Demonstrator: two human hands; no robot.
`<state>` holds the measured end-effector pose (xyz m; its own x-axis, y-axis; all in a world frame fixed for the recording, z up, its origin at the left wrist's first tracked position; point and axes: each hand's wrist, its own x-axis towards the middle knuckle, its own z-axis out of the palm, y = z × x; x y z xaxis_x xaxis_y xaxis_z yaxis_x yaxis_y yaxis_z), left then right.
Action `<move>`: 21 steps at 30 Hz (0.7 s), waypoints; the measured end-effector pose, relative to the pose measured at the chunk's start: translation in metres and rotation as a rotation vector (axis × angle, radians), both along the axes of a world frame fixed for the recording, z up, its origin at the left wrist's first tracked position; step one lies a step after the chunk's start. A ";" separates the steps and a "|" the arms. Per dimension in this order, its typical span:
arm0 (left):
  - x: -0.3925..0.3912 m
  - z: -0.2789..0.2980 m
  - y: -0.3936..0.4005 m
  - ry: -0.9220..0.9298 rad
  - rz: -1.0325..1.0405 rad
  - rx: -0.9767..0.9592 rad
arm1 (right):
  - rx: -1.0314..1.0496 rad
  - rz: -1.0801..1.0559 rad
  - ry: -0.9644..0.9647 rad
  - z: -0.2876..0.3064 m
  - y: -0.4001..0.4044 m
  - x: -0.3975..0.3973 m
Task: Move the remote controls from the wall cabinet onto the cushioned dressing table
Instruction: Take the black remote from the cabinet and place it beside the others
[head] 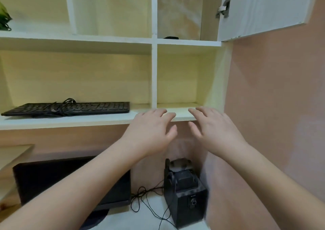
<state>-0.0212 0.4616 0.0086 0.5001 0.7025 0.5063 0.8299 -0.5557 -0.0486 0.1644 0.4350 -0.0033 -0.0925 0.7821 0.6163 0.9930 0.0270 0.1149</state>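
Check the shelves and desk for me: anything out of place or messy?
Minor things only. The keyboard on the lower left shelf has its cable bunched loosely on top of the keys. A dark object, maybe a remote, lies in the upper compartment by the open door. Both hands are empty.

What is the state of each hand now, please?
Left hand: open, fingers spread, holding nothing.
Right hand: open, fingers spread, holding nothing.

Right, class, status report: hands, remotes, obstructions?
Both hands open, left hand, right hand, at lower shelf edge. Small dark item, maybe a remote, in upper compartment. Cabinet door open, nothing blocking.
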 end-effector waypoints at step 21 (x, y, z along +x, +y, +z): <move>0.052 0.181 0.112 -0.189 -0.106 0.258 | 0.247 0.213 -0.002 0.175 0.112 0.038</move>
